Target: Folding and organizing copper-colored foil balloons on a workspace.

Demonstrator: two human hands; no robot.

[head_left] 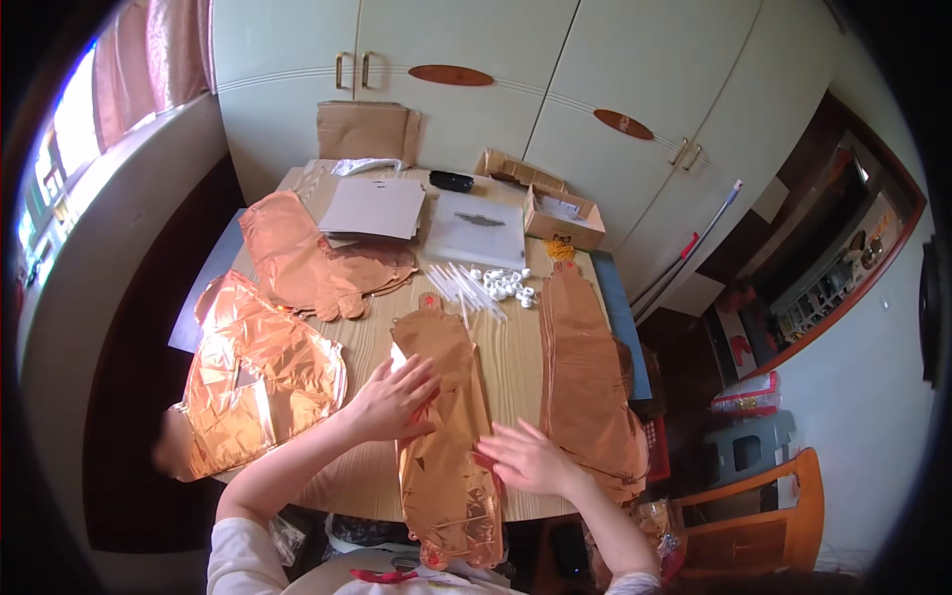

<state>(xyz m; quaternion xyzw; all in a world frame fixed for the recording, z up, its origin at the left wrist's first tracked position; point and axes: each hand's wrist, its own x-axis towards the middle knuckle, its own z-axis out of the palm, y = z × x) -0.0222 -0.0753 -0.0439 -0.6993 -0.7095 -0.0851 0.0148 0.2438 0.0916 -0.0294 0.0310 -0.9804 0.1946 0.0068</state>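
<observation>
A folded copper-coloured foil balloon (pixel 436 397) lies lengthwise in front of me, its lower end reaching over the table's near edge. My left hand (pixel 392 399) rests on its left side, fingers stretched out. On its right edge lies my right hand (pixel 531 458), also with fingers extended. Neither hand is closed around anything. To the right is a stack of similar folded foil balloons (pixel 585 387). A crinkled, shiny foil balloon (pixel 263 382) spreads out on the left, and flat foil balloons (pixel 307 256) lie behind it.
White plastic sticks (pixel 464 288) and small white cups (pixel 511 286) lie mid-table. Behind them are white sheets (pixel 372 206), a clear plastic bag (pixel 478 226), a black object (pixel 451 180) and an open cardboard box (pixel 563 216). A wooden chair (pixel 764 516) stands at right. A blurred skin-coloured shape (pixel 174 443) touches the left balloon.
</observation>
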